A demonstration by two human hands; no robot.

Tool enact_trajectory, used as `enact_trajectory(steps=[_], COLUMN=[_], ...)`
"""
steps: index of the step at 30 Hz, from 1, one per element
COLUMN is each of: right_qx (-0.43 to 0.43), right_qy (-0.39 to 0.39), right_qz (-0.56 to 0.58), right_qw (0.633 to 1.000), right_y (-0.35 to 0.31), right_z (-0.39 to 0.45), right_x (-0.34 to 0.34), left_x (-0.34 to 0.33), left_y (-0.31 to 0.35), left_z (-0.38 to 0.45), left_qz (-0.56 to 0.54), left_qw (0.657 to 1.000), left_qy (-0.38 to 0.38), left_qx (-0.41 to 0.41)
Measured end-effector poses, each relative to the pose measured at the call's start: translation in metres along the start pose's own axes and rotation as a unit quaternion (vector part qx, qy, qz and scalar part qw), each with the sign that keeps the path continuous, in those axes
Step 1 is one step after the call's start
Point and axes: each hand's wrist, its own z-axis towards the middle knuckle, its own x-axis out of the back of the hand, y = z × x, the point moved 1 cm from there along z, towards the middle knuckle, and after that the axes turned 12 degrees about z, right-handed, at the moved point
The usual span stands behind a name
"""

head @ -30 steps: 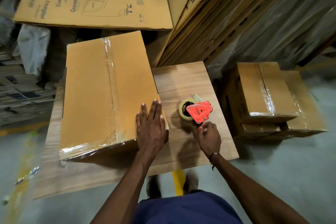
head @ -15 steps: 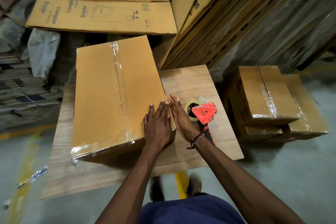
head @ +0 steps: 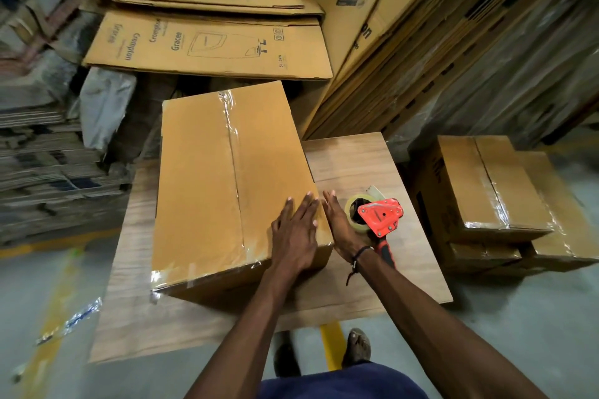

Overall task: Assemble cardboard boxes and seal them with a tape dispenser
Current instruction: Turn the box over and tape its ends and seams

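Cardboard box sits under the flat left hand; right hand, open, seemingly touches its side.

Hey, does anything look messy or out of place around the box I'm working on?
Mostly tidy. The tape on the box is wrinkled near the far end, and a crumpled scrap of tape lies on the floor to the left of the table.

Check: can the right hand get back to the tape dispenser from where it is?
Probably yes. The right hand lies flat against the box's right side, and the tape dispenser lies on the table right beside it, with nothing between them.
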Motion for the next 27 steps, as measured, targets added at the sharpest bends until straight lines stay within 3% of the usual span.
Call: enact_trajectory(steps=[3,6,9,12,16,19,23,27], right_qx=[0.015,0.131,0.304,0.391,0.373,0.358,0.378,0.378], right_qy=[0.016,0.064,0.072,0.016,-0.067,-0.086,-0.116,-0.139], right_qz=[-0.046,-0.146,-0.256,-0.333,-0.38,-0.406,-0.458,-0.557], right_qw=[0.999,0.978,0.915,0.858,0.844,0.837,0.796,0.727], right_y=[0.015,-0.006,-0.02,-0.023,-0.007,0.004,0.004,0.006], right_z=[0.013,-0.007,-0.023,-0.036,-0.043,-0.043,-0.047,-0.045], right_x=[0.011,-0.001,-0.008,-0.024,-0.037,-0.035,-0.038,-0.035], left_x=[-0.002,0.0,0.0,0.0,-0.002,-0.006,-0.004,0.0], left_y=[-0.003,-0.006,-0.016,-0.035,-0.069,-0.091,-0.102,-0.115], left_z=[0.001,-0.002,-0.005,-0.004,-0.017,-0.031,-0.042,-0.053], left_qz=[-0.004,-0.009,-0.031,-0.096,-0.108,-0.048,-0.019,0.03], left_qw=[1.0,1.0,0.998,0.991,0.98,0.977,0.969,0.961], left_qy=[0.002,0.007,0.021,0.03,0.073,0.1,0.126,0.141], left_qx=[-0.009,-0.025,-0.05,-0.089,-0.151,-0.182,-0.21,-0.236])
